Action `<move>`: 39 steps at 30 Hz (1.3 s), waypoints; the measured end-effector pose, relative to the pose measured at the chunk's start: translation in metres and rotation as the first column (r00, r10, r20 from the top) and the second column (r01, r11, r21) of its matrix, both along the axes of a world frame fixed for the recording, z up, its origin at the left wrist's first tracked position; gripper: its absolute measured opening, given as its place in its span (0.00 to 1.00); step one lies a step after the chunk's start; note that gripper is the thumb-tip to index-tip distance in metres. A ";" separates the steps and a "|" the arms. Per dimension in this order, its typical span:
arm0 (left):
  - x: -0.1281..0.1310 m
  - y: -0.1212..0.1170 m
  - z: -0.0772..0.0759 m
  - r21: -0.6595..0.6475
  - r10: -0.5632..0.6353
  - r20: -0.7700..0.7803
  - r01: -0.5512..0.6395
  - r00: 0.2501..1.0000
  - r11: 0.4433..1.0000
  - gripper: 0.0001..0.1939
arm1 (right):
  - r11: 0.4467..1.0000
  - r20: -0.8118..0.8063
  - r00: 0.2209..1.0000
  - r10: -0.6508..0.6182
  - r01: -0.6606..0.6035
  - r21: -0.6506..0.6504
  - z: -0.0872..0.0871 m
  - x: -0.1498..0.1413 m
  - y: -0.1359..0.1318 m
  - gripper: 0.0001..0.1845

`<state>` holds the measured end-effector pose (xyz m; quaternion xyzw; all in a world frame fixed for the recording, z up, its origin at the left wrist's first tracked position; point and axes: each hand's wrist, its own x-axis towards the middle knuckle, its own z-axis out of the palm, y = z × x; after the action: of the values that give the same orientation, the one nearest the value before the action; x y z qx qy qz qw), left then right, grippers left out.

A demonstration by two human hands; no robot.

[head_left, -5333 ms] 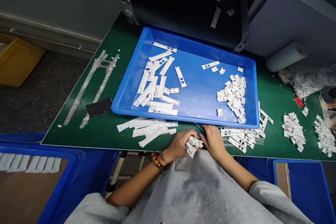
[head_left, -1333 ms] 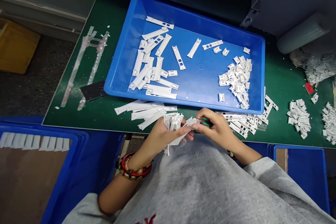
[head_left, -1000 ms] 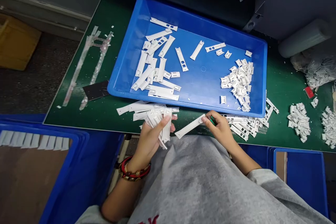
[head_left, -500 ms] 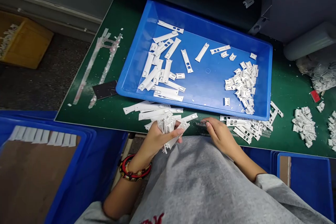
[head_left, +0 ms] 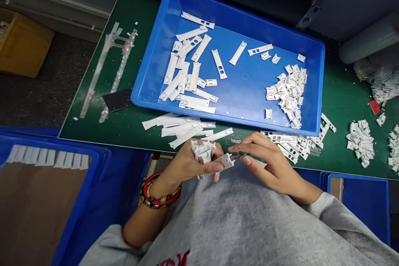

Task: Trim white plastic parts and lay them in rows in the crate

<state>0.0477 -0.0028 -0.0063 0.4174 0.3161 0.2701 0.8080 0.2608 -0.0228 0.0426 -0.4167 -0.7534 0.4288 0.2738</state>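
My left hand [head_left: 199, 162] is closed round a bunch of white plastic parts [head_left: 204, 149]. One flat part [head_left: 226, 161] sticks out to the right between its thumb and fingers. In my right hand [head_left: 264, 160] is a small pair of nippers [head_left: 239, 155], with a metal tip and bits of green showing; the fingers cover most of it. Its tip is at the end of the part that sticks out. Just beyond the left hand, long white strips [head_left: 187, 135] lie in a loose pile on the green table.
A blue tray [head_left: 229, 120] holds long white strips at left and a heap of short white pieces [head_left: 289, 95] at right. More white parts [head_left: 289, 149] lie beyond my right hand. A black plate [head_left: 117, 99] lies left of the tray. Blue bins [head_left: 102, 153] stand below the table edge.
My right hand has come left and up to the held parts, bringing the nippers to one part's end. The left hand has turned its bunch, with one part now pointing right.
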 end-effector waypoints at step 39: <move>0.004 0.001 0.015 0.106 0.040 -0.172 -0.022 0.984 0.994 0.16 | 0.969 0.208 0.978 0.023 -0.073 0.237 -0.011 -0.008 -0.002 0.16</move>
<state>0.0522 -0.0017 0.0087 0.4759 0.3776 0.2611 0.7502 0.2527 -0.0248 0.0318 -0.4031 -0.8341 0.2951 0.2337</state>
